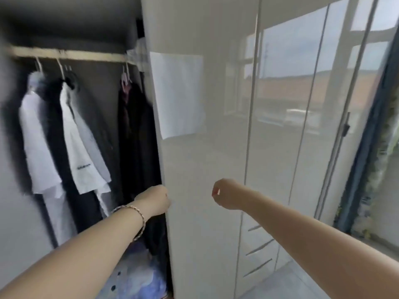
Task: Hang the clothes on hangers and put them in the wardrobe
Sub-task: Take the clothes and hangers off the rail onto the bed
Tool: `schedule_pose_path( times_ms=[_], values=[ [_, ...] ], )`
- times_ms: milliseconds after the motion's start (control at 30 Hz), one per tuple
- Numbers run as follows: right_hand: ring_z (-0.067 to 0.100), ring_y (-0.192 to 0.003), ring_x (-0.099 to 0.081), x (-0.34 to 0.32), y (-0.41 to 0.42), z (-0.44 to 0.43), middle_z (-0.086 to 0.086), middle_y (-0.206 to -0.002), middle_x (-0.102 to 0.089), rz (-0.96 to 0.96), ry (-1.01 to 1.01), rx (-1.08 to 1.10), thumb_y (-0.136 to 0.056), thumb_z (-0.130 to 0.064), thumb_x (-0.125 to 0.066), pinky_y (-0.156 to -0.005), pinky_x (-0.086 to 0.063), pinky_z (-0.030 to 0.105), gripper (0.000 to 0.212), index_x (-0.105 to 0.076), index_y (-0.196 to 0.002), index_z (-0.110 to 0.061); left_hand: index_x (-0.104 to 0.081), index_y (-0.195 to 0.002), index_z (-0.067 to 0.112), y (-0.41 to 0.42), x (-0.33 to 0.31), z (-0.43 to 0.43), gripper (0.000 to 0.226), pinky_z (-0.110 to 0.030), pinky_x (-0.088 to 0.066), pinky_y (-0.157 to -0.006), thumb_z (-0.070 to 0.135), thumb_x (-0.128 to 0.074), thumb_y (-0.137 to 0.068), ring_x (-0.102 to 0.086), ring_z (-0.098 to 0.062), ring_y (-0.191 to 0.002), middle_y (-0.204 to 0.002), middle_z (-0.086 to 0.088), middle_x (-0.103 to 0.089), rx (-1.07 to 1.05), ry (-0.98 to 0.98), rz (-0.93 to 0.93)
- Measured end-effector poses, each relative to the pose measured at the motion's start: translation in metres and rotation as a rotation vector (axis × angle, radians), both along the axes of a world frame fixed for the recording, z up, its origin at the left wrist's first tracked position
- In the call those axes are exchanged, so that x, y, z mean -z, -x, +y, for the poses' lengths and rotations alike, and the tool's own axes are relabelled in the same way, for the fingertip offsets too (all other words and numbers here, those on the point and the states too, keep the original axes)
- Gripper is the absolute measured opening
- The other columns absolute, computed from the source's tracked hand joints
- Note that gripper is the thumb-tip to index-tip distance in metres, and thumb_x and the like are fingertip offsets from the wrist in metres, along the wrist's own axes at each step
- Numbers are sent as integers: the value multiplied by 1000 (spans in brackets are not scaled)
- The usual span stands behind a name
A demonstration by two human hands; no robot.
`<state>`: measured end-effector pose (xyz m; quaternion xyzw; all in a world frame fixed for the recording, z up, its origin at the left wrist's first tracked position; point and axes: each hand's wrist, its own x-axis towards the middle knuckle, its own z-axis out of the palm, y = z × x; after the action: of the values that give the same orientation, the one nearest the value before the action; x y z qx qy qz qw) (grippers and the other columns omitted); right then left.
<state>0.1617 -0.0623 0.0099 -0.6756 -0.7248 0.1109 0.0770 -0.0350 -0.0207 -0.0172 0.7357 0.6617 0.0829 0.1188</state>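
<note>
Clothes hung left of the wardrobe door. The left hand met its edge, likely to slide it, its grip impossible to tell; the right hand curled empty before it.

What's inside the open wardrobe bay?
Hanging from the rail: two white shirts and dark garments, one at the right end. Blue patterned fabric lies at the bottom. The white door and the left forearm cover the rest.
</note>
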Motion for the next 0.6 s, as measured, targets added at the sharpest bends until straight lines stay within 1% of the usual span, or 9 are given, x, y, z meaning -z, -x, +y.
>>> schedule_pose_path(
  times_ms=[67,100,167,267,300,367,433,533,600],
  values=[
    [30,-108,-58,-21,36,38,14,-117,-61,24,-54,-80,-93,-13,-42,-89,-48,30,30,-61,-115,-5,-59,-89,10,34,-18,20,19,-25,-42,-70,18,-42,-92,-56,-22,-81,-85,-2,-58,-93,-44,-1],
    [30,-106,-59,-32,52,55,13,-115,-61,40,-89,-112,-93,-14,-42,-85,-48,29,30,-61,-116,-5,-56,-82,11,48,-26,30,18,-25,-41,-67,15,-41,-91,-54,-21,-76,-81,-2,-57,-129,-65,3],
    [29,-89,-60,-52,82,86,9,-103,-61,79,-165,-184,-93,-11,-40,-67,-45,25,27,-60,-110,-7,-40,-62,14,71,-39,50,24,-25,-32,-55,9,-39,-86,-41,-17,-59,-64,0,-44,-191,-99,-7],
    [20,-62,-47,-77,121,132,3,-81,-51,223,-256,-279,-86,-4,-37,-52,-37,23,19,-55,-84,-10,-22,-54,16,100,-53,80,32,-25,-19,-49,3,-39,-77,-26,-17,-51,-53,1,-28,-272,-157,-13],
    [19,-66,-50,-86,133,145,4,-87,-52,275,-279,-314,-86,-4,-37,-55,-40,24,19,-55,-88,-9,-22,-54,17,107,-56,88,32,-25,-18,-49,3,-40,-76,-26,-18,-51,-53,1,-27,-294,-174,-17],
    [24,-92,-56,-104,159,171,7,-113,-51,317,-340,-397,-90,-6,-40,-75,-48,28,29,-55,-114,-6,-25,-56,16,116,-63,103,30,-25,-22,-51,3,-40,-78,-32,-20,-56,-57,1,-31,-346,-207,-13],
    [28,-111,-48,-122,185,199,11,-128,-41,201,-439,-453,-91,-9,-43,-93,-45,33,33,-47,-124,-2,-27,-59,17,124,-70,114,30,-26,-27,-56,6,-40,-83,-35,-21,-62,-61,1,-32,-395,-234,4],
    [31,-123,-36,-145,219,249,17,-135,-31,-1,-525,-350,-91,-14,-49,-100,-37,33,43,-38,-129,0,-27,-58,16,138,-81,128,32,-24,-23,-50,5,-40,-84,-29,-16,-53,-59,1,-31,-452,-254,28],
    [35,-128,-31,-155,236,282,22,-141,-24,2,-508,-222,-92,-12,-46,-104,-35,36,50,-29,-136,5,-28,-59,15,150,-87,138,30,-24,-21,-48,5,-40,-84,-28,-15,-50,-58,1,-31,-486,-251,36]
  ],
)
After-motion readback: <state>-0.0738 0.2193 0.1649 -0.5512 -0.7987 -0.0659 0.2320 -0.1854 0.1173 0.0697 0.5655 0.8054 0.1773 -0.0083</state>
